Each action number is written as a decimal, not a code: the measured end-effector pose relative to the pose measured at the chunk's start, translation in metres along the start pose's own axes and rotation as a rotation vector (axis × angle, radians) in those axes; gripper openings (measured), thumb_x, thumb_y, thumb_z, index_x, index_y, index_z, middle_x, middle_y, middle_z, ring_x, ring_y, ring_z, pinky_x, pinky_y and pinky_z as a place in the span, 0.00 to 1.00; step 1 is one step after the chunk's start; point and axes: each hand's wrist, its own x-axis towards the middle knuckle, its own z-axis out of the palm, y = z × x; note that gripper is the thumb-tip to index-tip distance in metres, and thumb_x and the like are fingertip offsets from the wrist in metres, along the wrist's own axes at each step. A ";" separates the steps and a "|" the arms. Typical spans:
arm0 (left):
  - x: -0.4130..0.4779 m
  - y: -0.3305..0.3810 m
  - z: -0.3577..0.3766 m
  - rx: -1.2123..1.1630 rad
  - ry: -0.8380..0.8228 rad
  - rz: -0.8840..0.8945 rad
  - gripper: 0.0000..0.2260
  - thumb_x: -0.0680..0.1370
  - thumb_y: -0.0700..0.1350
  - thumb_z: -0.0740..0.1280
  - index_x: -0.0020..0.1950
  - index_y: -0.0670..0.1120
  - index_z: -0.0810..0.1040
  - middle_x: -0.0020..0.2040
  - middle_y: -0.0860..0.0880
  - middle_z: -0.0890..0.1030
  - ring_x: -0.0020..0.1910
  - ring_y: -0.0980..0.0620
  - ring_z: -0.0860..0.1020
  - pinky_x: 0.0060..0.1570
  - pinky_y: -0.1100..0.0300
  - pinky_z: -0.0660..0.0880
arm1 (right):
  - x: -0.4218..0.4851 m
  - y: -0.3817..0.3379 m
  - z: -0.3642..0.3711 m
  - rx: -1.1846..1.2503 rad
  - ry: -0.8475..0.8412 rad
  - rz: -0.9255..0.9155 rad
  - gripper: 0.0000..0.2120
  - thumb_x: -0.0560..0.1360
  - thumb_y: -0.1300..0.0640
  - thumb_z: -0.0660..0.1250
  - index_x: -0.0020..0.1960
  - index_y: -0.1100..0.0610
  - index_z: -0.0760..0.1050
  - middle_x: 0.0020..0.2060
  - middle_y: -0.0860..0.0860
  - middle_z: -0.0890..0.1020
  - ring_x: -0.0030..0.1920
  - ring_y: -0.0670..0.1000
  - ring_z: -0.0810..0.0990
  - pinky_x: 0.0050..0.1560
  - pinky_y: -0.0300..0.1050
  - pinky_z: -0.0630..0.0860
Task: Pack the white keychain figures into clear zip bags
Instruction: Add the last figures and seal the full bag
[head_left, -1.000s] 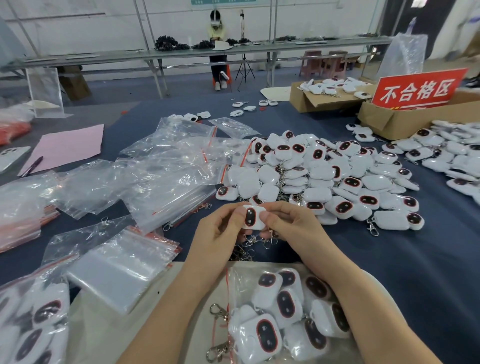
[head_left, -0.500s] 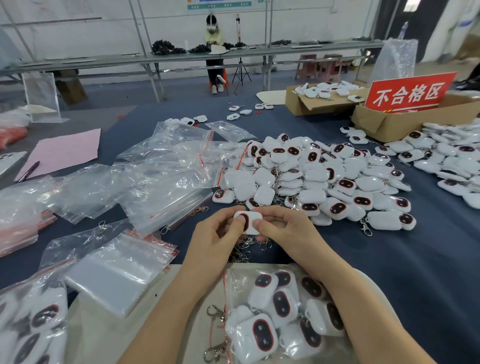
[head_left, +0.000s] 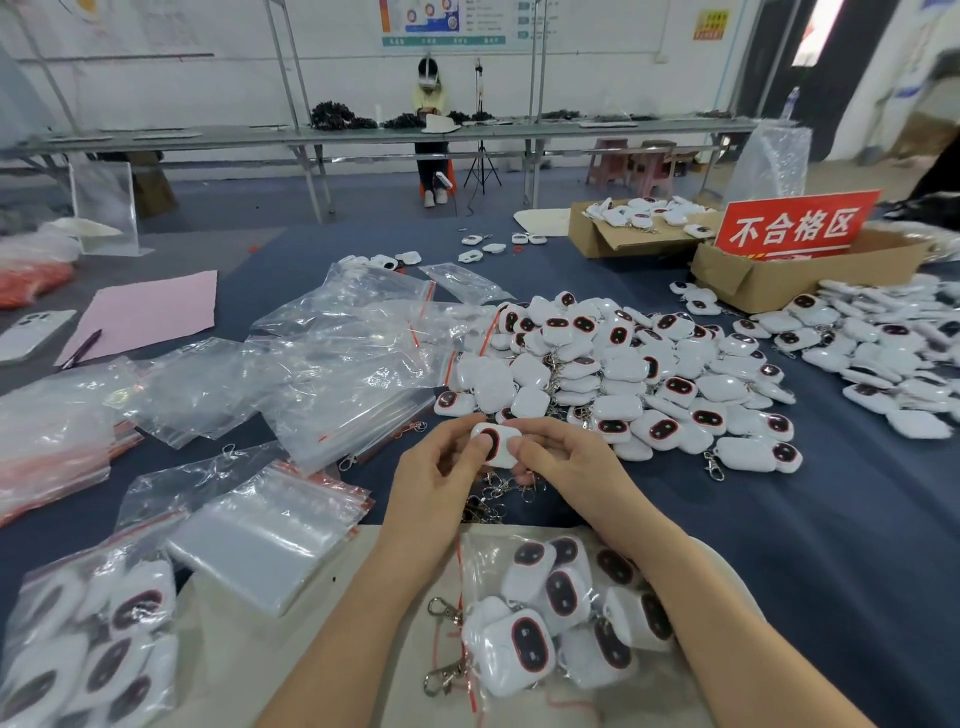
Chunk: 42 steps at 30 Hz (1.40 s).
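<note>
Both bare forearms reach forward and converge. The left hand (head_left: 441, 470) and right hand (head_left: 569, 462) meet, fingers curled and thumbs on top, pinching one white keychain figure (head_left: 500, 456) between them.

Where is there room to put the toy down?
The widest is bare blue cloth below the pile, right of the right hand holding a figure. A smaller patch lies behind the bags, beside the pink paper. The left side and middle are crowded.

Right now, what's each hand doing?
Left hand: pinching the white keychain figure.
Right hand: pinching the same figure.
</note>
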 end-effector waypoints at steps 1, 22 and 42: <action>-0.001 0.002 -0.001 -0.009 0.018 0.004 0.09 0.81 0.46 0.69 0.56 0.60 0.82 0.49 0.58 0.86 0.48 0.57 0.84 0.51 0.61 0.80 | 0.001 -0.001 0.000 -0.005 -0.004 0.014 0.07 0.80 0.59 0.68 0.56 0.54 0.82 0.39 0.50 0.86 0.40 0.45 0.84 0.44 0.36 0.80; -0.076 0.036 -0.075 0.061 -0.212 -0.403 0.09 0.82 0.38 0.66 0.63 0.45 0.75 0.48 0.47 0.82 0.31 0.57 0.78 0.29 0.64 0.72 | -0.021 -0.049 0.026 -0.832 -0.461 0.080 0.12 0.80 0.47 0.66 0.59 0.49 0.83 0.53 0.42 0.84 0.54 0.43 0.81 0.61 0.43 0.75; -0.070 0.051 -0.026 0.257 -0.224 -0.290 0.19 0.79 0.34 0.65 0.68 0.46 0.73 0.41 0.46 0.83 0.34 0.55 0.77 0.37 0.65 0.74 | -0.029 -0.045 0.013 -0.668 -0.363 0.043 0.10 0.77 0.46 0.69 0.38 0.37 0.82 0.36 0.39 0.83 0.37 0.35 0.78 0.41 0.30 0.71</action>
